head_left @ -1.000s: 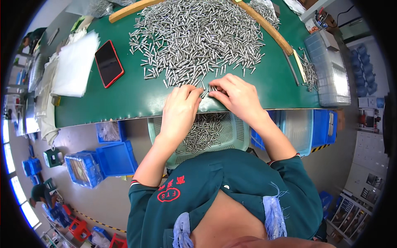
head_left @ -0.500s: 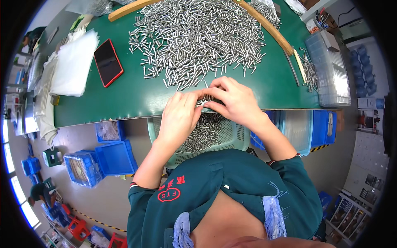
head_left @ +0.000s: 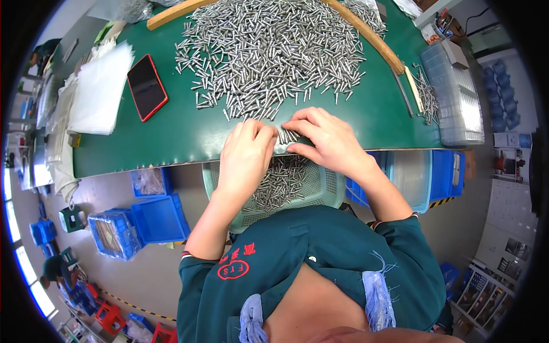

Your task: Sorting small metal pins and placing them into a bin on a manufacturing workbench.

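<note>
A small row of slim silver metal pins [head_left: 289, 136] lies at the near edge of the green table, between my two hands. My right hand [head_left: 329, 137] curls round this row from the right, fingers on its far side and thumb on its near side. My left hand [head_left: 247, 150] is beside the row on the left, its fingers bent together with the tips down by the near fringe of the heap. Whatever those fingertips hold is hidden. Beyond both hands spreads a large loose heap of metal pins [head_left: 274, 57].
Wooden bars [head_left: 372, 40] flank the heap. A red-edged phone [head_left: 147, 87] and white sheets [head_left: 100, 88] lie left; clear plastic boxes [head_left: 454, 97] stand right. Below the table edge, a pale green basket [head_left: 320, 194] holds more pins. Blue crates [head_left: 160, 218] stand on the floor.
My hands have drawn apart slightly, showing more of the pin row between them. The left fingers have moved a little toward the heap; the right hand stays around the row.
</note>
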### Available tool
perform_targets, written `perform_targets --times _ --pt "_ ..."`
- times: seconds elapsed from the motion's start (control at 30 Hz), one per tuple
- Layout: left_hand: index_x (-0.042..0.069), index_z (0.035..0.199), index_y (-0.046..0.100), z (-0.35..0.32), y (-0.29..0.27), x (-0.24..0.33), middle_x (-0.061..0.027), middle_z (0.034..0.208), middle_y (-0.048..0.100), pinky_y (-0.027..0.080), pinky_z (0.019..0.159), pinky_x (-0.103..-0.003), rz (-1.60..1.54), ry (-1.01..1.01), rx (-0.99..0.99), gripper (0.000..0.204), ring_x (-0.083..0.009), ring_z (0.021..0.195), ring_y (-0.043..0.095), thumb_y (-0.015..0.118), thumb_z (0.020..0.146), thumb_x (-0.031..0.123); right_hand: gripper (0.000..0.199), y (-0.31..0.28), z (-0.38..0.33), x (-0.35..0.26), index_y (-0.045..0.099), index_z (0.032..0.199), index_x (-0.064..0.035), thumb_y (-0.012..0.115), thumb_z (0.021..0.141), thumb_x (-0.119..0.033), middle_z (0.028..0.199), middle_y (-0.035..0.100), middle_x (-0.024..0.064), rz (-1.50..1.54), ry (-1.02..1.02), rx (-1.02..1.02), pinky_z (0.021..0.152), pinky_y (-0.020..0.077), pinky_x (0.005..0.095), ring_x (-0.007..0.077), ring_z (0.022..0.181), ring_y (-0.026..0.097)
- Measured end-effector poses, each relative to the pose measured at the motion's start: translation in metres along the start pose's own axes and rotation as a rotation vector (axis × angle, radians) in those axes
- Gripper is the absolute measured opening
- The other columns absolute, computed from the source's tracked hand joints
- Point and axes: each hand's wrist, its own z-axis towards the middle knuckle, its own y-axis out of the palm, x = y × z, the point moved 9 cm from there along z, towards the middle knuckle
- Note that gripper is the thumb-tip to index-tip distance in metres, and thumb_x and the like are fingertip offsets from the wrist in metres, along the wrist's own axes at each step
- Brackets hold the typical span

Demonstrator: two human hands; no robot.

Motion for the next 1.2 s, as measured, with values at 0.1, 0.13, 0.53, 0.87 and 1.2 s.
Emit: perform_targets --times 0.1,0.13,0.53,0.87,1.2 --pt "0.008 0.091 0.065 -0.005 0.002 0.002 -0.0052 0.087 0.055 0.047 0.075 -0.037 0.014 0.008 -0.040 0.008 -0.0251 0.083 0.056 0.066 0.083 0.010 0.037 0.001 0.001 -0.003 0.065 0.110 -0.0131 0.075 0.077 -0.025 0.105 0.059 0.0038 0.001 0.009 -0.006 0.076 0.0505 0.0348 0.0231 0.096 0.059" --pt "0.008 0.091 0.065 -0.007 0.001 0.002 -0.0052 0.087 0.055 0.047 0.075 -0.037 0.015 0.008 -0.041 0.008 -0.0251 0.083 0.056 0.066 0.083 0.010 0.037 0.001 0.002 -0.003 0.065 0.110 -0.0131 0.075 0.077 -0.025 0.105 0.059 0.0038 0.002 0.009 -0.006 0.076 0.0505 0.0348 0.0231 0.096 0.059" --pt "-0.006 0.128 0.051 -0.067 0.077 -0.007 -0.0192 0.119 0.062 0.051 0.094 -0.036 -1.543 -0.733 -0.563 0.037 -0.0265 0.110 0.062 0.046 0.101 0.018 0.018 -0.003 -0.001 -0.007 0.070 0.094 -0.0154 0.073 0.078 -0.023 0.091 0.062 -0.0020 -0.072 -0.092 0.084 0.065 0.0496 0.0318 0.0182 0.080 0.059" --pt "-0.007 0.117 0.055 -0.065 0.114 0.008 -0.0193 0.112 0.064 0.053 0.094 -0.042 -2.097 -0.852 -0.620 0.028 -0.0317 0.105 0.065 0.049 0.099 0.012 0.023 -0.003 -0.026 -0.024 0.069 0.099 -0.0134 0.073 0.077 -0.018 0.094 0.064 -0.0016 0.020 -0.085 -0.057 0.068 0.0514 0.0317 0.0205 0.080 0.060" --pt "-0.003 0.111 0.063 -0.047 0.077 0.003 -0.0143 0.093 0.070 0.057 0.075 -0.027 -1.343 -0.664 -0.572 0.028 -0.0187 0.084 0.070 0.051 0.099 0.019 0.034 0.002 -0.026 -0.004 0.064 0.121 -0.0062 0.066 0.087 -0.005 0.107 0.057 0.0058 0.658 0.218 -0.179 0.079 0.0488 0.0267 0.0145 0.093 0.059"
